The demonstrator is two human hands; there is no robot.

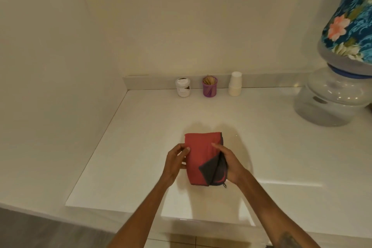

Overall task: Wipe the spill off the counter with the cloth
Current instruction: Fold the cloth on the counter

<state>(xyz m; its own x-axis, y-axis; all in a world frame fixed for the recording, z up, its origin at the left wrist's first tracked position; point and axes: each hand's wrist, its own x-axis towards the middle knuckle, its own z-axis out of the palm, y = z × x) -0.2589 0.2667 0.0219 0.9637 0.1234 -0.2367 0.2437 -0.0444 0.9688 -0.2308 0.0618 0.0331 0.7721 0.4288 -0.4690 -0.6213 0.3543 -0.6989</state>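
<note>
A folded red cloth (199, 155) with a dark grey underside sits over the middle of the white counter (281, 147). My left hand (176, 162) grips its left edge with the fingers curled on it. My right hand (228, 164) holds the right edge, where a grey corner is peeled back. A few tiny wet specks (236, 135) glint on the counter just right of the cloth's far corner; no larger spill shows.
Against the back wall stand a white jar (183, 87), a purple cup of wooden sticks (210, 86) and a stack of white cups (235, 84). A water dispenser with a floral-covered bottle (334, 94) fills the right side. A side wall bounds the counter's left edge.
</note>
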